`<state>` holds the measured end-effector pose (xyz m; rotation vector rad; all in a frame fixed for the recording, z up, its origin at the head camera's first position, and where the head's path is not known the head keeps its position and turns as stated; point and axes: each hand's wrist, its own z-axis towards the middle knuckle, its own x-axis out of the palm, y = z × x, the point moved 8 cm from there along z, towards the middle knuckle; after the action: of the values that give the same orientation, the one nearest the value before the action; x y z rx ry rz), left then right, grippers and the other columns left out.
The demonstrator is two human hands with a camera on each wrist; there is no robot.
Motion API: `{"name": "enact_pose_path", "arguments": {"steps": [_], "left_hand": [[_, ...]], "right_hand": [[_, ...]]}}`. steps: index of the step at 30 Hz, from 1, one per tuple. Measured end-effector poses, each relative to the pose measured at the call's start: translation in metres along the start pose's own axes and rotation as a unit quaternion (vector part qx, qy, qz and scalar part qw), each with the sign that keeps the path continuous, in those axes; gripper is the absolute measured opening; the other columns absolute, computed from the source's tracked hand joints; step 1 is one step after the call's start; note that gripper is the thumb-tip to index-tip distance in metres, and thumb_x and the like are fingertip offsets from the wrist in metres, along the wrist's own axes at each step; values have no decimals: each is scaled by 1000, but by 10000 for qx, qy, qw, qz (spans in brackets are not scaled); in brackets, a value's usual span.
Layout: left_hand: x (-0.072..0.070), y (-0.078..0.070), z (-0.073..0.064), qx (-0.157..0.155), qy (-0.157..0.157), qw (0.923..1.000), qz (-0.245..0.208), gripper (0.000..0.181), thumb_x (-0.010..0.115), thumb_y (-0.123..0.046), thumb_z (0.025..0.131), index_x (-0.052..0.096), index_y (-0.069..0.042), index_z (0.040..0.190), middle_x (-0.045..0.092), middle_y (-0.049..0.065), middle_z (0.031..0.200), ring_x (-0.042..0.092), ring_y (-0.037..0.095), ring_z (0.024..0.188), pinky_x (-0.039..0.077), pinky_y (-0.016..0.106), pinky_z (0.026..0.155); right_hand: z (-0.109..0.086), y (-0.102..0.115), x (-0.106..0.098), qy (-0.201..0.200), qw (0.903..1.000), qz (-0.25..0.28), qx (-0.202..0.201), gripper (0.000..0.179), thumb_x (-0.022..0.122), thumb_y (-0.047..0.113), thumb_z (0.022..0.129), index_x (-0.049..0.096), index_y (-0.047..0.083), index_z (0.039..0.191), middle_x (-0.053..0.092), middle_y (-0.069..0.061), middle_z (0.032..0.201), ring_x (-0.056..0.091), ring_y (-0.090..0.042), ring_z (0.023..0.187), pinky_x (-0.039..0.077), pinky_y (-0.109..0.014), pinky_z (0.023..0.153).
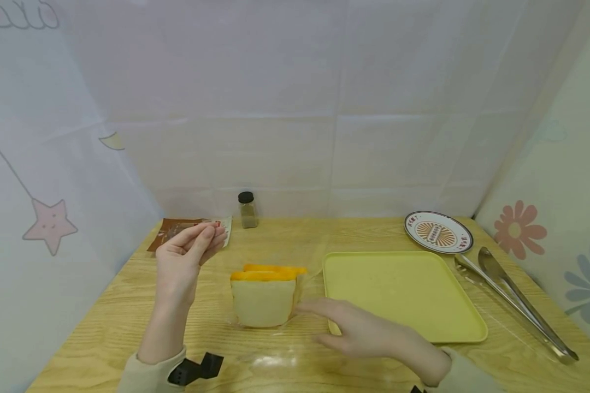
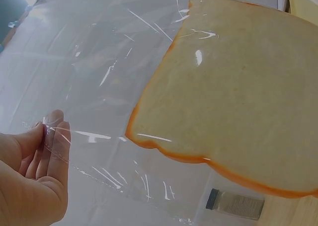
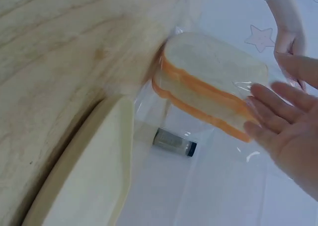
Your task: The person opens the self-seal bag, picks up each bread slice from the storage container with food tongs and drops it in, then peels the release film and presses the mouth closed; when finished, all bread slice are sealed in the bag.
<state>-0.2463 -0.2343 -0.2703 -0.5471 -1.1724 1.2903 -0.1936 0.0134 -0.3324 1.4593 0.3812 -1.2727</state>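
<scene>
Two thick bread slices [image 1: 264, 303] with orange crusts stand upright inside a clear plastic bag [image 2: 94, 97] on the table. Thumb and fingers of my left hand [image 1: 184, 259] pinch the bag's edge, raised up and to the left of the bread; the left wrist view shows the film stretched from this grip. My right hand [image 1: 356, 330], blurred in the head view, is low on the right of the bread. Its fingers [image 3: 271, 104] are spread and fairly straight, close to the bag. Whether they touch the film I cannot tell.
Right of the bread lies a yellow tray [image 1: 398, 295]. Metal tongs [image 1: 518, 305] lie beyond it, by a round printed plate [image 1: 437, 232]. At the back stand a black-capped jar [image 1: 248, 213] and a brown packet [image 1: 167, 232], partly behind my left hand.
</scene>
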Motion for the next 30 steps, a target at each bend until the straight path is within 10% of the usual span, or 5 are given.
{"name": "enact_pose_path", "arguments": {"steps": [4, 12, 20, 30], "left_hand": [[0, 0, 0, -1, 9, 10000, 16, 14, 61, -3, 89, 71, 0, 98, 74, 4, 88, 72, 15, 79, 57, 29, 76], [0, 0, 0, 23, 39, 10000, -2, 15, 61, -2, 88, 71, 3, 99, 74, 5, 89, 72, 15, 79, 57, 30, 76], [0, 0, 0, 46, 65, 10000, -1, 21, 61, -2, 89, 66, 11, 104, 74, 5, 89, 72, 15, 79, 57, 30, 76], [1, 0, 0, 25, 115, 9999, 37, 16, 61, -2, 89, 70, 4, 100, 74, 5, 89, 72, 15, 79, 57, 30, 77]], "right_hand": [[1, 7, -12, -493, 9958, 626, -444, 37, 53, 2, 95, 49, 1, 131, 63, -10, 122, 62, -18, 111, 52, -28, 95], [-7, 11, 26, 1193, 9918, 167, -437, 35, 47, -9, 92, 58, 2, 123, 67, -8, 113, 64, -4, 99, 50, -8, 80], [-2, 8, 17, 456, 9987, -26, -236, 18, 67, 2, 84, 62, 10, 99, 57, 5, 83, 47, 5, 72, 45, -6, 65], [-1, 4, 6, 60, 9995, -50, 307, 54, 68, 13, 86, 45, 14, 135, 49, 1, 136, 47, -12, 125, 44, -31, 105]]}}
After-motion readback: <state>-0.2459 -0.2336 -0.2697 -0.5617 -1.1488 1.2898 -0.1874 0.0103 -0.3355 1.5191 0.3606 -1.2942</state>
